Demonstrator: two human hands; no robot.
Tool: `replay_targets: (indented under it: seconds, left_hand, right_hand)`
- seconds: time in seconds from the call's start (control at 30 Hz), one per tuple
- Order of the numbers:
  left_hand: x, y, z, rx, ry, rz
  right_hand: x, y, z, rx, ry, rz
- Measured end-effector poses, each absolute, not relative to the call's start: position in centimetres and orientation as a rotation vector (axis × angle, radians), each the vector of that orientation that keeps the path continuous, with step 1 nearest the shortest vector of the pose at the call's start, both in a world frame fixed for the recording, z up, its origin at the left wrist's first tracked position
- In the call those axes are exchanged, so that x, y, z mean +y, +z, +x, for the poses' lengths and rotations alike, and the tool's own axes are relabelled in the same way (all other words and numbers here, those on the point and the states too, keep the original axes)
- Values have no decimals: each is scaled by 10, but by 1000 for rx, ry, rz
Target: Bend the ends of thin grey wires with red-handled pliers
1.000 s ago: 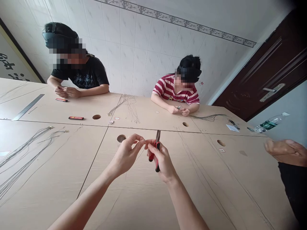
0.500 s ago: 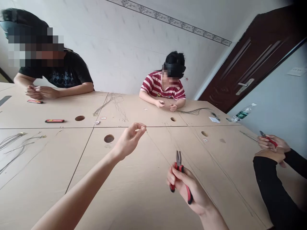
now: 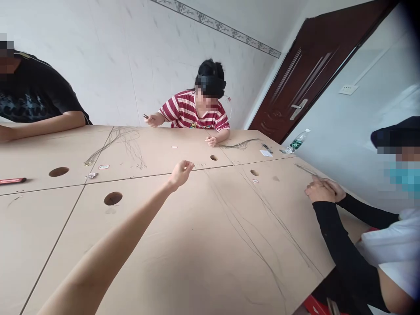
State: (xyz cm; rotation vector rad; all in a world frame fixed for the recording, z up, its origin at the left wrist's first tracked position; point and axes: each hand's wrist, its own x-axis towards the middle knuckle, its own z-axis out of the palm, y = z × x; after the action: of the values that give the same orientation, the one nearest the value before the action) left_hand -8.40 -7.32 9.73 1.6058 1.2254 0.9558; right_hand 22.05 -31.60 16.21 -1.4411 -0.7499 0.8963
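This is a small hand-assembly workroom set up in a plain room with a white-tiled wall and a dark wooden door. Pale desk tables with cable holes are pushed together. Bundles of thin wires lie across them, and a person in a striped shirt and others sit round working.

Right hand off camera; the left hand gives nothing away.
Its fingertips press together over the table, but whatever may sit between them is too fine to make out. The person in the black shirt is sliced off by the left edge, the red-and-black bar too. The co-worker's clasped hands cover anything beneath, and the water bottle label is unreadable.
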Motion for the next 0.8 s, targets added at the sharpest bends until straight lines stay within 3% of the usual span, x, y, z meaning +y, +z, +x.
replay_targets:
  seconds: [0.27,0.8]
  left_hand:
    - [-16,55,-51,1443,863,1608]
    - [40,15,-18,1721,701,1861]
  right_hand:
    - [-240,169,310,-729,823,-1356]
    - [-237,167,323,-636,846,-1502]
